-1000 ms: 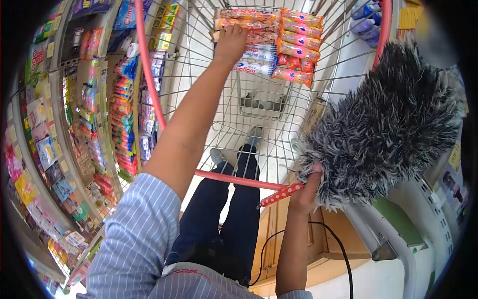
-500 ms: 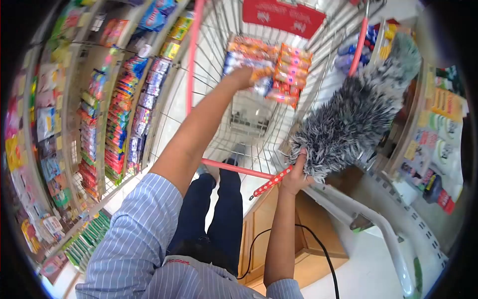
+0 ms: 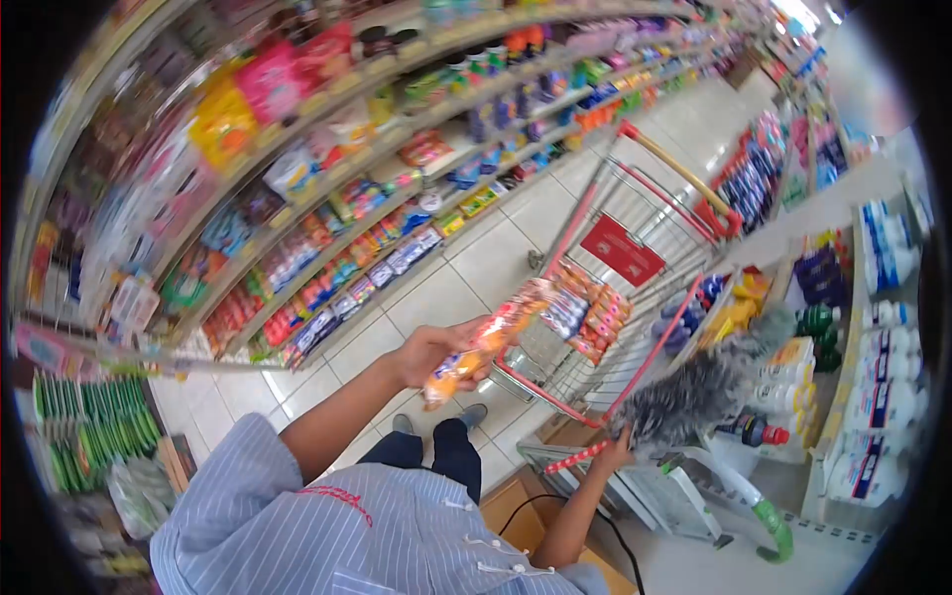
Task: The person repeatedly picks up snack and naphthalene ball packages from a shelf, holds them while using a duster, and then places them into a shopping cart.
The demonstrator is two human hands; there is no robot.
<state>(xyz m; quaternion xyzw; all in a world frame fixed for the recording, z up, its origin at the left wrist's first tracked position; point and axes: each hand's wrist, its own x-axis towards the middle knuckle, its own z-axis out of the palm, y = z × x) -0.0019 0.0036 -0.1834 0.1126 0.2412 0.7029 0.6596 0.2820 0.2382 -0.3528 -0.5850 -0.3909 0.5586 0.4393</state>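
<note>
My left hand (image 3: 428, 355) is closed around a long, shiny orange snack packet (image 3: 501, 332), held up at chest height. Fluffy grey fibres cover a duster (image 3: 684, 397), whose red handle with white dots (image 3: 577, 458) sticks out below my right hand (image 3: 617, 452), which is wrapped round it. Beyond both hands stands a shopping cart (image 3: 567, 409) with red rails and a red sign. Inside it lie more orange, red and white-blue packets (image 3: 603, 325). The print on the held packet is too blurred to read.
Long shelves (image 3: 407, 129) of colourful packets curve along the left. White bottles (image 3: 883, 377) fill shelving on the right, beside a white-grey metal frame (image 3: 734, 486). A cardboard box (image 3: 511, 506) and a black cable sit near my legs. Tiled floor (image 3: 486, 258) shows along the aisle.
My left hand has come out of the cart with an orange packet and moved toward my body. The view has swung up along the aisle. My right hand still grips the duster.
</note>
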